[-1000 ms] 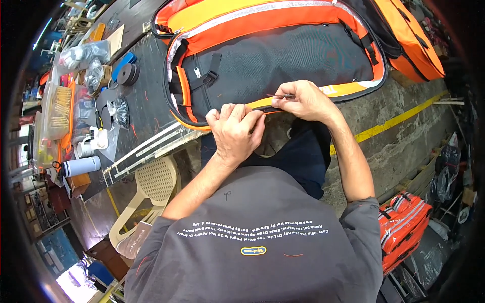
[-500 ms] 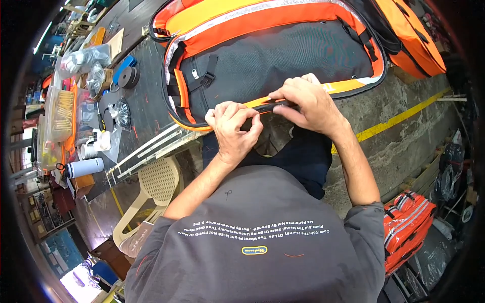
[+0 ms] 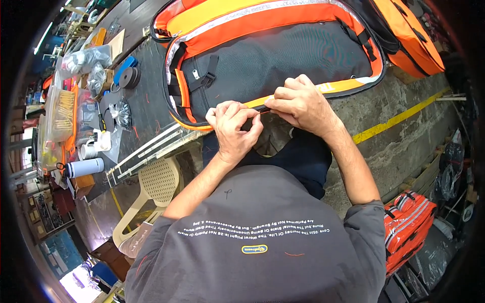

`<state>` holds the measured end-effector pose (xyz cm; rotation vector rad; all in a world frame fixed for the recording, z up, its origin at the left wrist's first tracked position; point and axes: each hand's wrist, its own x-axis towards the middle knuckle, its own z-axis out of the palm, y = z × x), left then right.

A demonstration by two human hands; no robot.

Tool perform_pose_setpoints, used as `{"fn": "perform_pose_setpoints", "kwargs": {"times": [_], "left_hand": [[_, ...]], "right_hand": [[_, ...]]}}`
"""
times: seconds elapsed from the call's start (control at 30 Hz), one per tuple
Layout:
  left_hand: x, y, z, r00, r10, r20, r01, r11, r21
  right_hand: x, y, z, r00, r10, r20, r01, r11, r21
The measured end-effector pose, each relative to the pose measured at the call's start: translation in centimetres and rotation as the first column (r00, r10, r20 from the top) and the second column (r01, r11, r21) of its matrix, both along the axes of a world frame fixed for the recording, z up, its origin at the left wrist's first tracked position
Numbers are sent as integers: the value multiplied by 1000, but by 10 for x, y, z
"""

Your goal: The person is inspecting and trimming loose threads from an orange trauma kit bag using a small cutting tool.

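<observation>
**Cluttered Workshop, Close Work at the Centre**

A grey concrete floor (image 3: 404, 139) crossed by a painted yellow line runs off to the right of my view, and a long black-topped counter (image 3: 146, 103) fills the left. The large open bag of bright orange fabric, dark grey lining and silver trim (image 3: 283, 56) lies far and central, its left end on the counter and its near edge toward the person whose head camera I am watching through.

I have the bare left hand (image 3: 233, 130) at that near edge, its fingers curled into a small ring, tips pinched on the dark border. The bare right hand (image 3: 303, 107) is just beside it to the right, its fingers drawn narrow against the same edge; I cannot tell whether they close on anything.

On the counter, well left of the hands, I make out a round black spool (image 3: 130, 78), a white mug (image 3: 88, 151) and a pale cylindrical bottle (image 3: 87, 167). A beige plastic chair with a perforated back (image 3: 157, 178) is nearer. At far right stands an orange-and-black fabric bag (image 3: 418, 48); near right, a red bag with silver stripes (image 3: 408, 230).
</observation>
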<state>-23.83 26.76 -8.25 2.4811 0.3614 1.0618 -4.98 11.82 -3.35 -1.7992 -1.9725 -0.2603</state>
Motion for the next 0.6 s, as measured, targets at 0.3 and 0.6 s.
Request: {"fn": "perform_pose_setpoints", "kwargs": {"times": [0.3,0.6], "left_hand": [[0,0,3,999,-6,-41,6,1000,-5],[-1,0,3,1000,-12,-28,11,1000,-6]], "right_hand": [[-3,5,3,1000,-3,31,4,1000,-31],[-1,5,3,1000,9,-23,-10,1000,-19]]}}
